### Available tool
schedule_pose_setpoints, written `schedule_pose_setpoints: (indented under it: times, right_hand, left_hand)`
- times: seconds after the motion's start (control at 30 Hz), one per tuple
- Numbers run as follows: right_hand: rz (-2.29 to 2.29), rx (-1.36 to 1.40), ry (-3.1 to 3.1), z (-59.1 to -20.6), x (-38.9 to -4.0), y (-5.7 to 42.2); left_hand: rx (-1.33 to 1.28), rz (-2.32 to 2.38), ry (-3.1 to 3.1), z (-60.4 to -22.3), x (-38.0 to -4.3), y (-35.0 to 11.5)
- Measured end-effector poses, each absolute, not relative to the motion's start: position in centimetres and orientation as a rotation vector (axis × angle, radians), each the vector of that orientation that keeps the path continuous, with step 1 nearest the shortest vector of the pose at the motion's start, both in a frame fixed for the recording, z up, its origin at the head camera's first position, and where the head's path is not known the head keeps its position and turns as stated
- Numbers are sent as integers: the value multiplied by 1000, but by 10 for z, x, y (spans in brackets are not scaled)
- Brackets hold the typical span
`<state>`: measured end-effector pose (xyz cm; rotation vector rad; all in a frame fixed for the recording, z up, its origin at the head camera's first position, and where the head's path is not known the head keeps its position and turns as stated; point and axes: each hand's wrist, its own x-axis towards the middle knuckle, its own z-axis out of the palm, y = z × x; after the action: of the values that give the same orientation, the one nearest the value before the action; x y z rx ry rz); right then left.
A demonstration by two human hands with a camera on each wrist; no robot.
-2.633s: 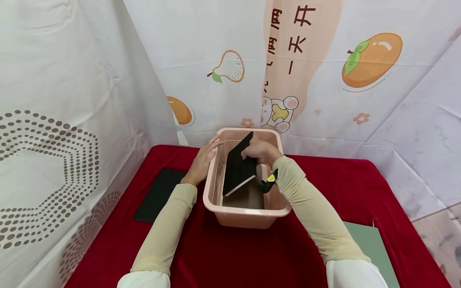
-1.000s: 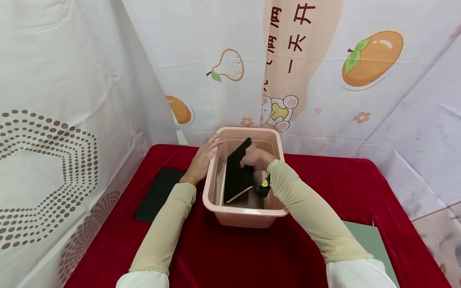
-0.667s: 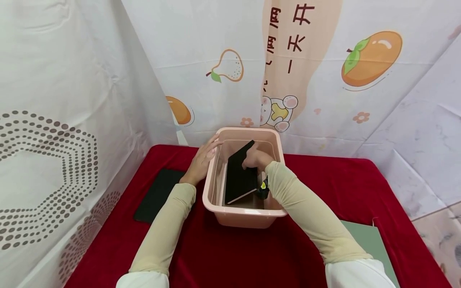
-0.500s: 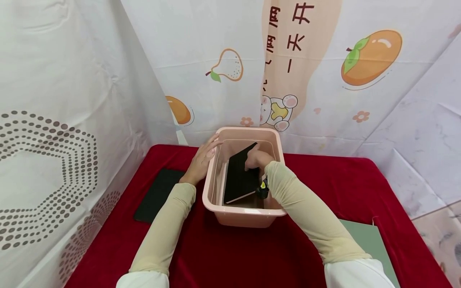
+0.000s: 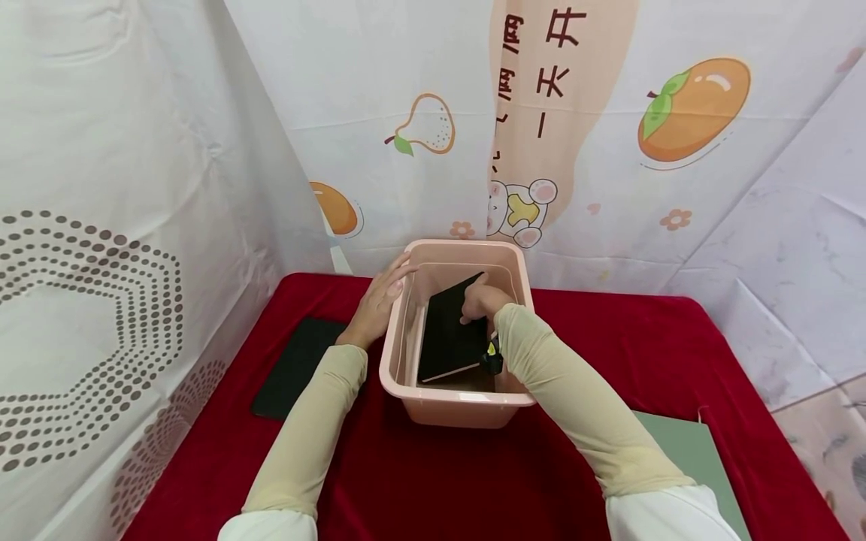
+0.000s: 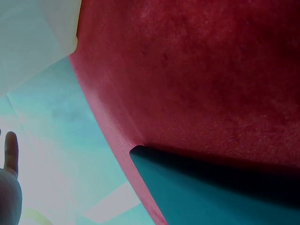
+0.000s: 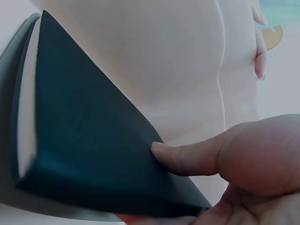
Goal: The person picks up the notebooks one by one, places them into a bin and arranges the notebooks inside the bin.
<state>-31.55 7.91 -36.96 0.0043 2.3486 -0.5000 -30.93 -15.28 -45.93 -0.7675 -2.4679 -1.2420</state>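
Note:
A black hardcover notebook (image 5: pixel 448 334) with pale page edges lies slanted inside a pink plastic basin (image 5: pixel 460 397). My right hand (image 5: pixel 483 299) reaches into the basin and grips the notebook by its right side. In the right wrist view the thumb (image 7: pixel 187 157) presses on the cover (image 7: pixel 93 126), while the other fingers pass beneath, mostly hidden. A greyish flat thing (image 7: pixel 8 93) shows under the notebook there. My left hand (image 5: pixel 379 302) rests along the basin's left rim with fingers extended, holding nothing; part of it shows in the left wrist view.
A dark flat rectangular thing (image 5: pixel 294 376) lies on the red cloth (image 5: pixel 433 481), left of the basin, partly behind the left forearm. A grey-green flat cover (image 5: pixel 697 458) lies at the right by the right sleeve. Printed curtains (image 5: pixel 365 90) hang behind and at both sides.
The right hand has lowered the notebook deeper into the basin, and the notebook has tilted flatter. The left hand has stayed at the left rim.

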Motion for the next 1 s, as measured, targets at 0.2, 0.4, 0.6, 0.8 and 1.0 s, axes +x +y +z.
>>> schedule_pose_setpoints:
  times: [0.2,0.4,0.6,0.8,1.0]
  right_hand:
    - [-342,-13,2388,-366,-316,77]
    - [-370,35,2390,-369,-319,76]
    - [-77,-117,2505,-455,-381,82]
    - [144,-189,2514,-486,-408,80]
    - [-40,-201,2477,-392,-332,78]
  left_hand:
    - [-776,-1241,-2466,-459,-310,-153]
    - [-777,-1249,-2460,-460,-311,-152]
    - [-784,-1253,-2452,-462,-311,-153]
    - [-778,-1257,-2445,-461,-311,-153]
    - [-779,-1255,-2452,-460,-310,-152]
